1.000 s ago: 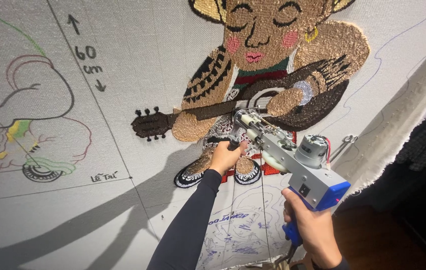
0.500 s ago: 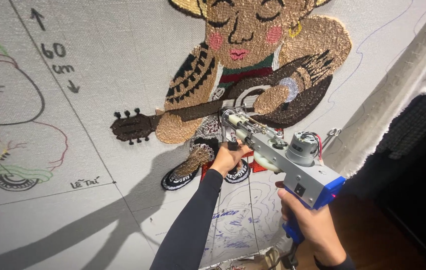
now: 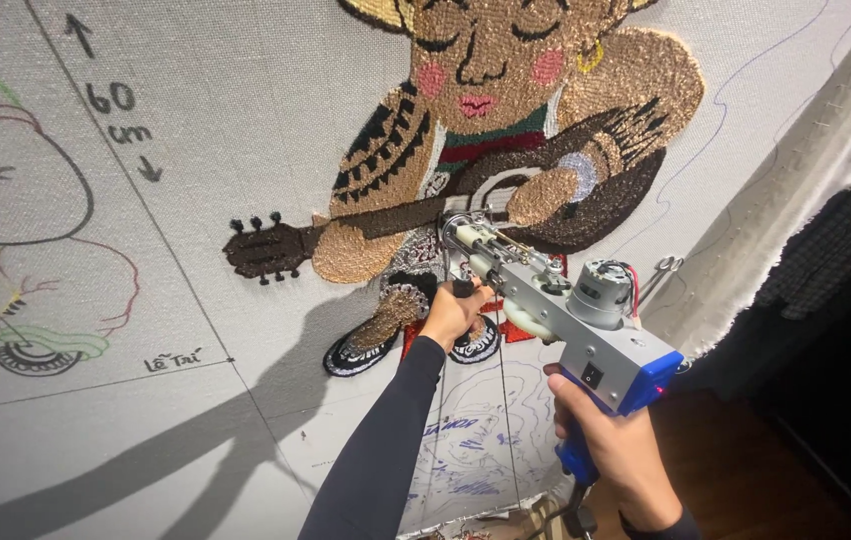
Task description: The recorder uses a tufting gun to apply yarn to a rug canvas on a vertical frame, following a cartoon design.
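Note:
A grey and blue tufting gun (image 3: pixel 566 310) points its needle end at a white stretched cloth (image 3: pixel 246 120). My left hand (image 3: pixel 454 312) grips the gun's black front handle, its arm in a dark sleeve. My right hand (image 3: pixel 614 450) holds the blue rear grip at the lower right. The needle tip meets the cloth just below a tufted figure with a guitar (image 3: pixel 486 160), done in brown, tan, black and red yarn.
An outlined, partly coloured drawing (image 3: pixel 16 250) lies on the cloth at the left, with arrows and marks above it. The cloth's frayed edge on a frame (image 3: pixel 776 210) runs diagonally at the right. Beyond it is dark floor (image 3: pixel 746 470). Blue pen sketches (image 3: pixel 476 440) lie below the figure.
The view has drifted so the tufted figure and gun sit a little further left and lower in frame. Both hands keep their hold on the gun at about the same spot.

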